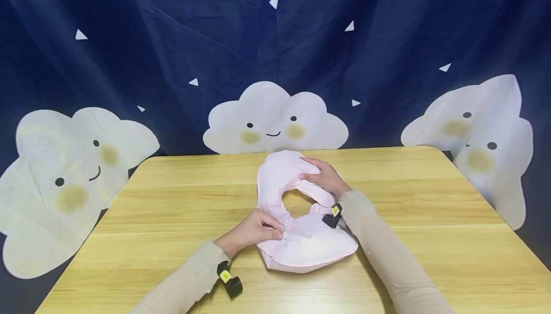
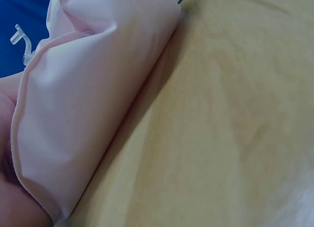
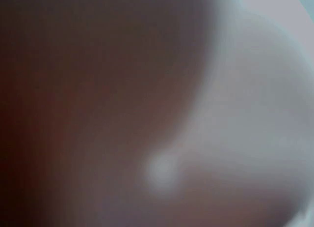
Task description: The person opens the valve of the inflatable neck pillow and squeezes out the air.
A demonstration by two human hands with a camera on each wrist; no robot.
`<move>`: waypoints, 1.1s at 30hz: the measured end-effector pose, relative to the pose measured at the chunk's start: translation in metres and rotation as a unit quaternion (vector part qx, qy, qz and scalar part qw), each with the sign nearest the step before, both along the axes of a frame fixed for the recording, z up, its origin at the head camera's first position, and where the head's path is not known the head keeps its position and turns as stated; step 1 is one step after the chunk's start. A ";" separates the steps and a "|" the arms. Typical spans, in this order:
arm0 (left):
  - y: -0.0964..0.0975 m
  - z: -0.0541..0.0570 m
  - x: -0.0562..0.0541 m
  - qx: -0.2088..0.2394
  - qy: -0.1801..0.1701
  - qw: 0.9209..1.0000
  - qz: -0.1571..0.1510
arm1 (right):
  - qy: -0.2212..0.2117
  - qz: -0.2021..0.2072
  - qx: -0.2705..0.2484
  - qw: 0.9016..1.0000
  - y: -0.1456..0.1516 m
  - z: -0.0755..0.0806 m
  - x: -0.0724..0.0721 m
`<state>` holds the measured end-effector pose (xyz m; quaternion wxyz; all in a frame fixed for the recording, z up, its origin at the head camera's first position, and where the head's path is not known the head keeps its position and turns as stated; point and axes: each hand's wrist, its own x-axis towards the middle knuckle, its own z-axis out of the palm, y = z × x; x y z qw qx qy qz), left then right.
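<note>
1. the pillow (image 1: pixel 316 246) rested on the worktop (image 1: pixel 193 194), which spread out on both sides of it.
2. judging by its loose creases, the pillow was likely very light and mostly air-filled or slack, soft enough to dent and fold under a fingertip.
3. its smooth, faintly shiny skin might have slid a little on the worktop; it seemed unlikely to break, though a sharp nail or a hard tug at the valve (image 2: pixel 24 45) could have harmed it.
4. the safest hold was probably a broad one round the pillow's fat outer side, or a gentle pinch at its seamed edge.
5. the hands were apart: the left hand (image 1: pixel 255 229) pinched the pillow's near left part with thumb and finger; whether the valve was in that pinch could not be told.
6. the right hand (image 1: pixel 324 178) lay on the pillow's far right part, its visible finger and thumb extended; the right wrist view was too blurred to add more.
7. the pillow was pale pink, ring-like round a hole, with seamed edges and a puckered inner rim; the valve, clear, stuck up beyond its edge.
</note>
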<state>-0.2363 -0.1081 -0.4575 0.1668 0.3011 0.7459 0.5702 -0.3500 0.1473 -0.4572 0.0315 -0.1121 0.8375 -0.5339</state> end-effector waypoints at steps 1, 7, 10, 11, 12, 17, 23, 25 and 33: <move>0.000 0.000 0.000 -0.001 0.000 1.000 0.001 | 0.000 -0.001 0.000 1.000 0.000 0.000 0.000; 0.000 -0.001 0.000 -0.002 0.001 1.000 0.001 | -0.015 -0.014 0.008 1.000 0.000 0.000 0.001; 0.000 -0.001 0.000 0.000 0.001 1.000 0.001 | -0.019 -0.015 0.013 1.000 0.000 0.000 0.000; 0.000 -0.001 0.000 0.000 0.000 1.000 0.001 | -0.021 -0.015 0.013 1.000 0.000 0.000 0.000; 0.000 -0.001 0.000 0.000 -0.001 1.000 0.002 | -0.024 -0.015 0.014 0.999 -0.001 0.001 0.000; 0.000 0.000 0.000 -0.002 0.000 1.000 0.006 | -0.043 -0.018 0.024 0.999 -0.001 0.002 0.000; 0.001 -0.001 0.000 0.001 0.001 1.000 0.004 | -0.037 -0.016 0.048 0.998 0.000 0.001 -0.002; 0.001 -0.001 -0.001 0.002 0.003 1.000 0.001 | -0.030 -0.013 0.051 0.998 0.000 0.001 -0.002; 0.001 0.001 0.000 0.003 0.003 1.000 -0.004 | -0.015 -0.006 0.062 0.998 0.000 0.001 -0.002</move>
